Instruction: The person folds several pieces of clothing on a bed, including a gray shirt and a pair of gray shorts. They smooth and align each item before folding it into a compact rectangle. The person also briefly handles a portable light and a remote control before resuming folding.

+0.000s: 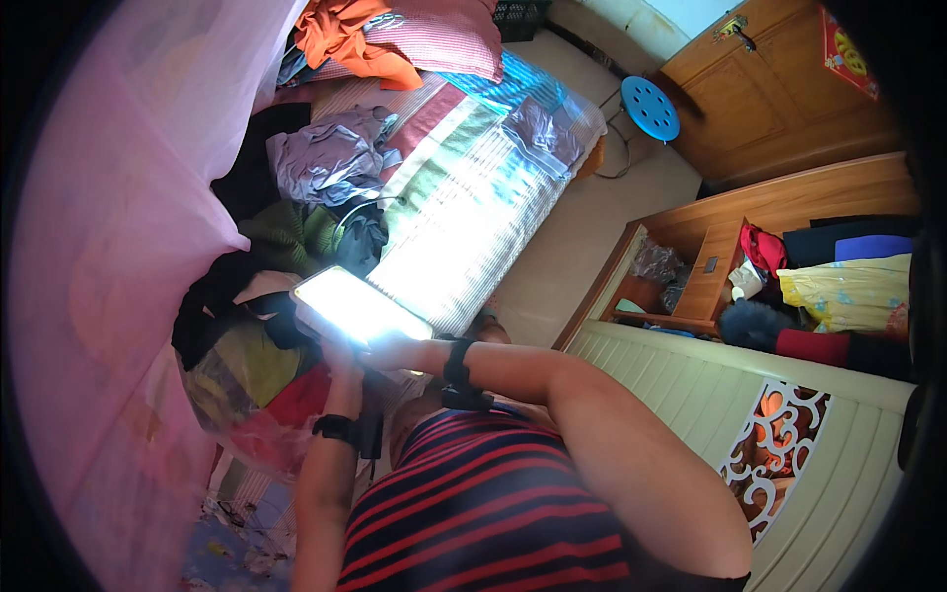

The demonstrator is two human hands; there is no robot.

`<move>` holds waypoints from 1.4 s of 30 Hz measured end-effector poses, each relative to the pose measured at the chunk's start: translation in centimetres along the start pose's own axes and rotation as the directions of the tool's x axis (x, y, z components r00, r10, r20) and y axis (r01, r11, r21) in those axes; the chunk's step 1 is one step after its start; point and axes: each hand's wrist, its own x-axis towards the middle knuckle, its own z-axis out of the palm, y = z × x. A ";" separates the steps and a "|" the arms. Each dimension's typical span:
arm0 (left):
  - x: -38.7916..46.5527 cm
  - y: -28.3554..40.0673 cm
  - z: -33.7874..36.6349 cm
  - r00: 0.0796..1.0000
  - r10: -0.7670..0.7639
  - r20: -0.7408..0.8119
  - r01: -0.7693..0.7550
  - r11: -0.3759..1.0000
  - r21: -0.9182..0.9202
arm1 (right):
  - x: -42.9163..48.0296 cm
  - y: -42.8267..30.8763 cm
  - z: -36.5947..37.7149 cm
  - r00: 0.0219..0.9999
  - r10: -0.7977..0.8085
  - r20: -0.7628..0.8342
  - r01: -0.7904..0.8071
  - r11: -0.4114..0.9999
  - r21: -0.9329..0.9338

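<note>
Both hands are on a flat rectangular object (355,300) with rounded corners, so brightly lit that its surface is washed out; its kind cannot be told. My left hand (340,354) grips its lower edge from the left, a black band on the wrist. Against the same edge, further right, is my right hand (392,351), its fingers partly lost in the glare, with a black strap and a small black device at the wrist. Beneath and left of the object lie dark clothes (222,296) and a clear plastic bag (244,399) with yellow-green and red cloth inside.
A striped bed (459,237) bears a crumpled mauve garment (333,152), a plastic-wrapped packet (544,137) and pillows. Pink netting (111,296) hangs at left. At right are a blue stool (649,109), a wooden door (777,81) and an opened wardrobe (710,274) with clothes.
</note>
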 end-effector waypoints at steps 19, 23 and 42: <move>-4.2 -5.1 -4.5 0.916 -0.024 -0.400 0.254 0.807 0.533 | -7.7 22.8 -23.6 0.769 0.638 -0.030 -0.224 0.313 0.923; -5.5 -5.2 -3.9 0.903 0.011 -0.429 0.259 0.784 0.564 | -9.6 23.5 -25.2 0.758 0.652 -0.014 -0.240 0.300 0.923; -2.4 0.1 5.4 0.875 0.286 -0.391 0.308 0.296 0.904 | -14.9 23.3 -25.1 0.706 0.707 -0.041 -0.346 0.396 0.851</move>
